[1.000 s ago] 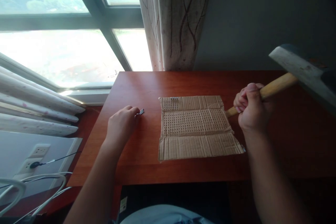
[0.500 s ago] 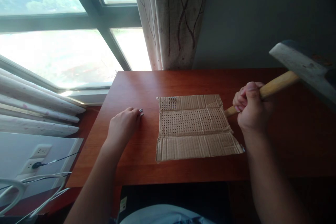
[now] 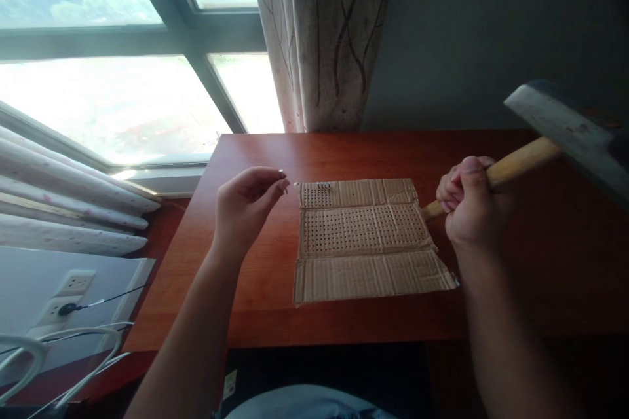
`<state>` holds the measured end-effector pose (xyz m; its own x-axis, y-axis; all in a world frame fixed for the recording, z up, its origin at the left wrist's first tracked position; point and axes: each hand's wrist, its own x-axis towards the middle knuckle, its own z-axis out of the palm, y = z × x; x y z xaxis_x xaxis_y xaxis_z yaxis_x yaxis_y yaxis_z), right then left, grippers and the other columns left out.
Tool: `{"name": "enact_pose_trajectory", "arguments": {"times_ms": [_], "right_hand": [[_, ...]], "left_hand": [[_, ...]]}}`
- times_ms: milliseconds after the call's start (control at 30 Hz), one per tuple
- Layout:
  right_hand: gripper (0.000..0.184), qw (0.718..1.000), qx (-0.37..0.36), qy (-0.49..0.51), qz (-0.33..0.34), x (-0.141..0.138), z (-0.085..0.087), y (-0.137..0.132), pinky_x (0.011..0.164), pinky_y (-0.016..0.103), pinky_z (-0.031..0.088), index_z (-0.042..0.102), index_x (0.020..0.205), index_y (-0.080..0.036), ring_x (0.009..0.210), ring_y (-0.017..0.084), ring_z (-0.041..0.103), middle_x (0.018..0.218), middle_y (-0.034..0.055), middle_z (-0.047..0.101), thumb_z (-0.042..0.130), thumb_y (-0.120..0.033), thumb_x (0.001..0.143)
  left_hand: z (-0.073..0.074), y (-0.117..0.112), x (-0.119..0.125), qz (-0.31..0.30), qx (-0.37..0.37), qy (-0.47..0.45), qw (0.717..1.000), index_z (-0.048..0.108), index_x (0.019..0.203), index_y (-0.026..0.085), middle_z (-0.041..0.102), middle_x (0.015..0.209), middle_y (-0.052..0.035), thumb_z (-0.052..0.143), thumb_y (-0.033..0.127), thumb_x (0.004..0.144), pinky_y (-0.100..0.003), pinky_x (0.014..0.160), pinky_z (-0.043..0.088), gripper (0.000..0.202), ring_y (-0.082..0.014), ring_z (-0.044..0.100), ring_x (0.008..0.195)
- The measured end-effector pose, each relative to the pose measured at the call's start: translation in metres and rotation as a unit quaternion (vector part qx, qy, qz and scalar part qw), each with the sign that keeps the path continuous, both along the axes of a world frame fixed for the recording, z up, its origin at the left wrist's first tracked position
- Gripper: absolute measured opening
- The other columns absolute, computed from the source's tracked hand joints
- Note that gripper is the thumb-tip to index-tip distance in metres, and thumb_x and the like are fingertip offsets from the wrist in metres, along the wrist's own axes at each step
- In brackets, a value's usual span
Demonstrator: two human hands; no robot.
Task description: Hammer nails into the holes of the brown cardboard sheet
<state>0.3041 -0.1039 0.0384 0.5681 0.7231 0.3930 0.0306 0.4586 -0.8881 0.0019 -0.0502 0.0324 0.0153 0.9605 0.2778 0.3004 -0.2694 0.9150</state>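
Observation:
My left hand (image 3: 248,206) is raised over the table just left of the cardboard. Its thumb and fingertips pinch a small metal nail (image 3: 282,174), mostly hidden by the fingers; whether more than one is in there I cannot tell. A flat piece of brown cardboard (image 3: 373,273) lies on the table, its middle and upper left dotted with rows of small holes. Several nails (image 3: 324,186) stand at its upper-left edge. On the right, my right hand (image 3: 469,203) is wrapped round the wooden handle of a hammer (image 3: 565,121), its metal head held up at the far right.
The reddish-brown wooden table (image 3: 255,281) carries the cardboard. Behind it hang a patterned curtain (image 3: 334,39) and a dark wall. A bright window (image 3: 108,105) fills the left. Wall sockets (image 3: 77,283), a plug and white cables (image 3: 105,334) are at lower left.
My left hand has lifted from the table and moved up and right towards the cardboard's upper-left corner. The small metal pieces at its fingertips are gone from the table. The hammer barely moved.

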Motion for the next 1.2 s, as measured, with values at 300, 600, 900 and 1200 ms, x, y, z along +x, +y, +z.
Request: {"name": "enact_pose_trajectory", "arguments": {"times_ms": [300, 600, 900, 1200], "right_hand": [[0.038, 1.0, 0.013, -0.011, 0.002, 0.003, -0.005, 0.001, 0.032, 0.02, 0.02, 0.049, 0.06, -0.021, 0.035, 0.005, 0.03, 0.048, -0.0089, 0.038, 0.072, -0.037, 0.086], [0.037, 1.0, 0.017, -0.025, -0.004, 0.004, -0.005, 0.003, 0.033, 0.022, 0.018, 0.048, 0.06, -0.022, 0.034, 0.005, 0.027, 0.046, -0.0091, 0.033, 0.069, -0.035, 0.088], [0.034, 1.0, 0.024, -0.015, -0.001, 0.0, -0.002, 0.003, 0.033, 0.021, 0.018, 0.05, 0.06, -0.02, 0.034, 0.005, 0.029, 0.045, -0.0091, 0.034, 0.072, -0.03, 0.084], [0.034, 0.999, 0.029, -0.017, -0.004, 0.002, -0.004, 0.003, 0.032, 0.022, 0.016, 0.049, 0.06, -0.02, 0.032, 0.005, 0.026, 0.043, -0.0099, 0.032, 0.069, -0.03, 0.085]], "left_hand": [[-0.021, 0.02, 0.037, -0.049, 0.012, -0.051, 0.997, 0.077, 0.085, 0.019, 0.076, 0.081, -0.0031, 0.081, 0.033, 0.077, -0.025, 0.066, 0.056, 0.017, -0.0144, 0.068, 0.071], [-0.03, 0.019, 0.035, -0.048, -0.003, -0.072, 0.996, 0.077, 0.086, 0.018, 0.076, 0.081, -0.0025, 0.08, 0.032, 0.078, -0.025, 0.066, 0.055, 0.016, -0.0143, 0.068, 0.071], [-0.034, 0.021, 0.035, -0.049, 0.011, -0.06, 0.997, 0.077, 0.087, 0.018, 0.076, 0.083, -0.0037, 0.08, 0.033, 0.077, -0.027, 0.071, 0.058, 0.018, -0.0164, 0.07, 0.075], [-0.032, 0.02, 0.037, -0.048, 0.012, -0.054, 0.997, 0.077, 0.085, 0.018, 0.076, 0.083, -0.0036, 0.08, 0.032, 0.077, -0.027, 0.071, 0.058, 0.016, -0.016, 0.069, 0.074]]}}
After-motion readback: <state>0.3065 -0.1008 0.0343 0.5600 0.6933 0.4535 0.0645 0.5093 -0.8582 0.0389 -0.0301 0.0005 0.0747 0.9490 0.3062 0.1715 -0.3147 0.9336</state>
